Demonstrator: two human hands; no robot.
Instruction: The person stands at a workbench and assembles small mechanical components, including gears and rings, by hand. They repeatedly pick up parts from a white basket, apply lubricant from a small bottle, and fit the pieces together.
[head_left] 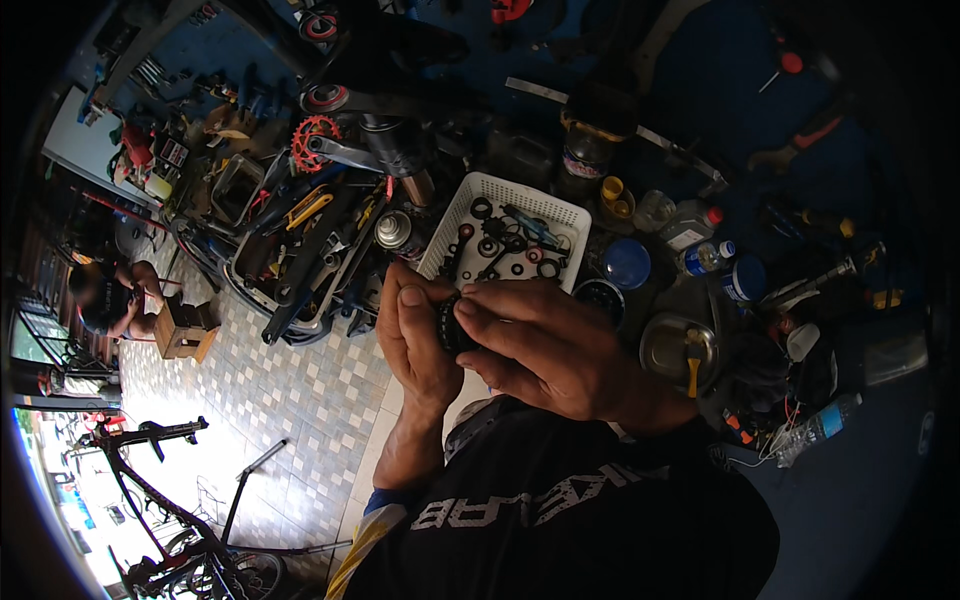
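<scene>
My left hand [412,335] and my right hand [545,350] meet in front of my chest. Between them is a dark round part [450,328] with a ridged or beaded edge; the fingers cover most of it, so its exact kind is unclear. The left fingers wrap round one side while the right fingers press on the other. Just beyond the hands is a white plastic basket [577,216] with small black rings, washers and other bike parts in it. A spray can [395,230] stands at the basket's left.
Tools fill a tray [250,285] at the left, below a red chainring [316,143] on a crank. To the right are a blue lid [626,263], bottles [706,257] and a metal tray [655,350] with a yellow brush [693,365]. A person [115,295] sits far left, near a bike frame [150,500].
</scene>
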